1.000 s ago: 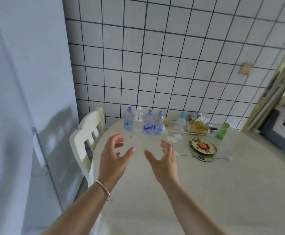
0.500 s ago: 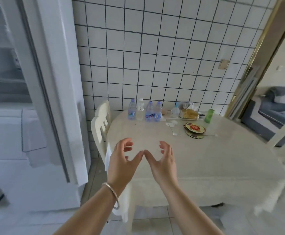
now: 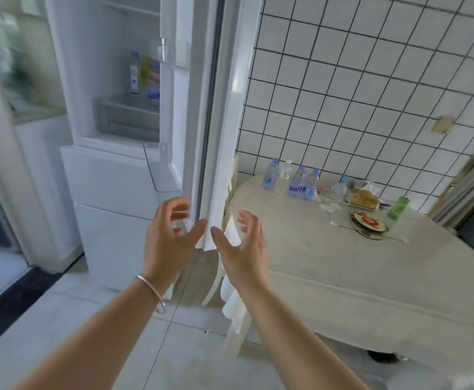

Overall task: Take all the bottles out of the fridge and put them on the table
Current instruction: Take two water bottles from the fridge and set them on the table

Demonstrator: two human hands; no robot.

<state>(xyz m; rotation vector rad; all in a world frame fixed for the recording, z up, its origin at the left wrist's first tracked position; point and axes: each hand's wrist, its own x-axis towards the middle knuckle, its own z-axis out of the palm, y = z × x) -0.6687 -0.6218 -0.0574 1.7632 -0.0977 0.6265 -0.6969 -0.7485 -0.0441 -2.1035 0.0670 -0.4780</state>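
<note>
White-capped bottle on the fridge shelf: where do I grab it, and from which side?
Probably grip the slim bottle around its labelled middle, reaching in from the open front with the left hand. It stands upright, with another bottle close on its right.

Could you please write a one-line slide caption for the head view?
Empty left hand and right hand face the open fridge, bottles inside, four bottles on the table.

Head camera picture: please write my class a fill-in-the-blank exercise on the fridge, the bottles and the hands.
1. The fridge door stands ____.
2. Both the left hand and the right hand hold ____.
3. The bottles on the table stand in a row next to the tiled ____.
4. The bracelet is worn on the ____ wrist.

Missing words: open; nothing; wall; left
</note>
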